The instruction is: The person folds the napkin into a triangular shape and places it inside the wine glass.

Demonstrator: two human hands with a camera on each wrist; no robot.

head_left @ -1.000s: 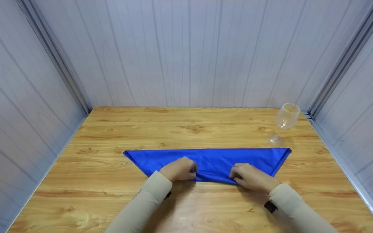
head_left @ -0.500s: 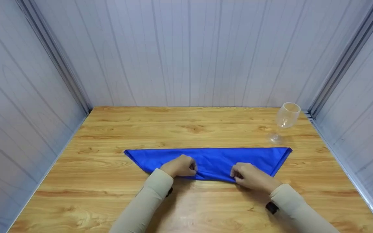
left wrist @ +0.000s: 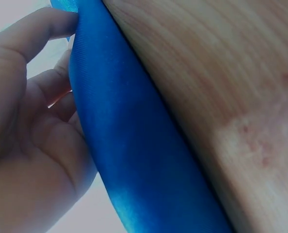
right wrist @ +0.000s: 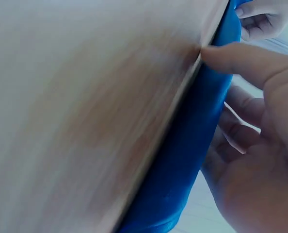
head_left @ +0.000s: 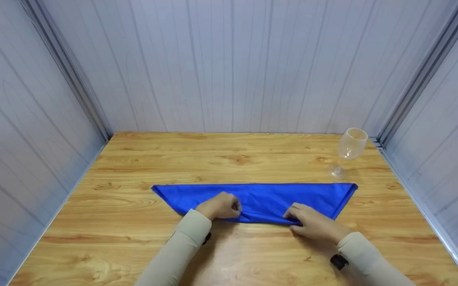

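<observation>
A shiny blue cloth [head_left: 261,198] lies folded in a long band across the table, its far edge straight and both ends slanting in. My left hand [head_left: 221,205] has its fingers curled at the near edge, left of the middle, and pinches the fold. In the left wrist view the thumb of that hand [left wrist: 42,116] is on the cloth [left wrist: 120,116]. At the same edge further right is my right hand [head_left: 314,222], thumb and fingers spread apart. The right wrist view has this hand's [right wrist: 260,121] thumb at the fold's lower edge, with its fingers behind the cloth [right wrist: 183,141].
A clear stemmed wine glass [head_left: 351,145] stands upright at the back right, just beyond the cloth's right end. The wood-grain table [head_left: 133,159] is bounded by pale panel walls [head_left: 233,67] at the back and both sides.
My right hand's thumb has parted from its fingers, and that hand has shifted slightly right and toward me. The left hand and the cloth stay nearly where they were.
</observation>
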